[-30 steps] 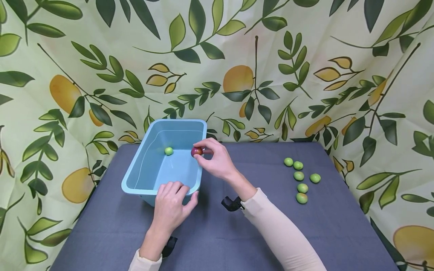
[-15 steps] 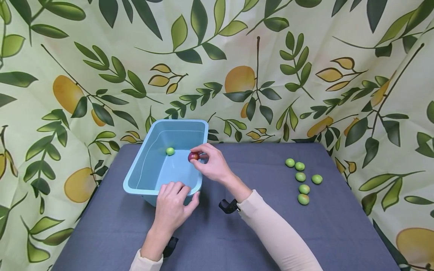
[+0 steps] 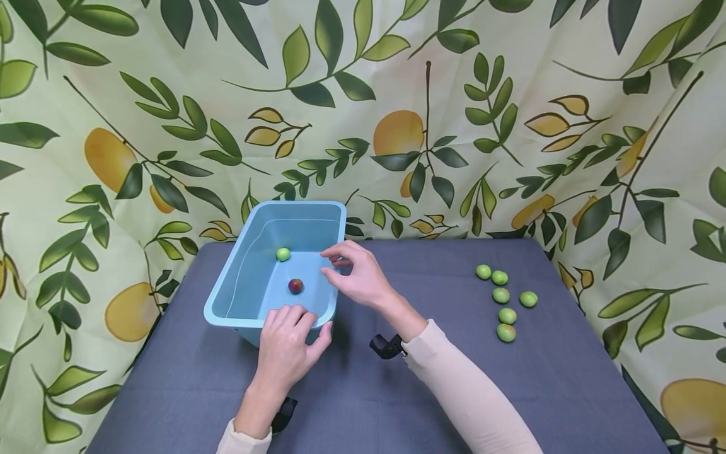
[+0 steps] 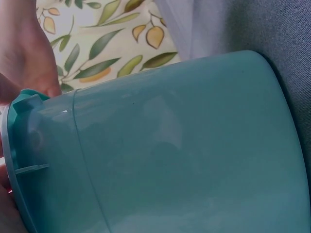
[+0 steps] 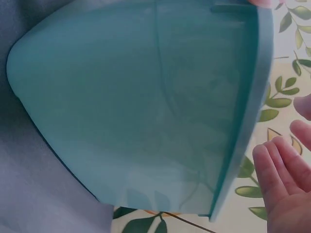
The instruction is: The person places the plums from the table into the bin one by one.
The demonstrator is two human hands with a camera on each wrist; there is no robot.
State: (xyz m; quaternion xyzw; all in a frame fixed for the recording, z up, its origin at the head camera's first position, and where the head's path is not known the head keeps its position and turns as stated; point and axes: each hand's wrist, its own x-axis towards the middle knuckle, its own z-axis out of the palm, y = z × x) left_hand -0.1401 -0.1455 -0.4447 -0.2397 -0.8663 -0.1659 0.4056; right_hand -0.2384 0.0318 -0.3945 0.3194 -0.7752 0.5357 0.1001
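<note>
Right hand (image 3: 363, 277) hovering mid-frame, fingers parted!
Left hand (image 3: 286, 342) is gripping the tub (image 3: 241, 274), left of centre, with red fruit (image 3: 295, 286) and green fruit (image 3: 283, 254) sitting inside.

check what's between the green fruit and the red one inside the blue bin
The head view shows only bare bin floor between the green fruit and the dark red fruit.

Just beside the left fingers (image 4: 8, 213) we see the teal tub (image 4: 170, 141), its rim (image 4: 9, 160) nearest them, the gray counter (image 4: 286, 39) farthest.
</note>
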